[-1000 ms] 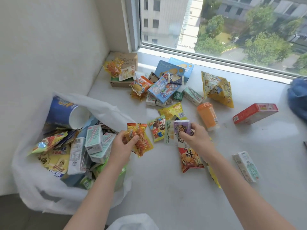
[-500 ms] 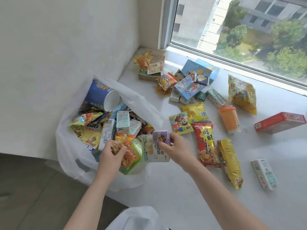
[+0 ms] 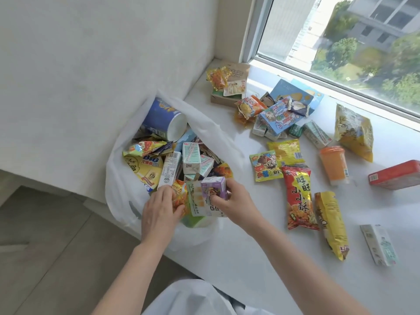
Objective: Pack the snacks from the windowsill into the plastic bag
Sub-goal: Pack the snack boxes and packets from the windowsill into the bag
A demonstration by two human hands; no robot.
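Both hands (image 3: 195,208) moved over plastic bag (image 3: 120,178), orange packet (image 3: 179,196) seemingly half-hidden

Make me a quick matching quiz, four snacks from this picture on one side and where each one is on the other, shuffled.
Things:
1. blue paper cup
2. purple drink carton
3. red box
4. orange jelly cup

Places:
A. held in the right hand
B. windowsill, far right edge
C. inside the plastic bag
D. on the windowsill beside the big yellow bag

Pairs: 1-C, 2-A, 3-B, 4-D
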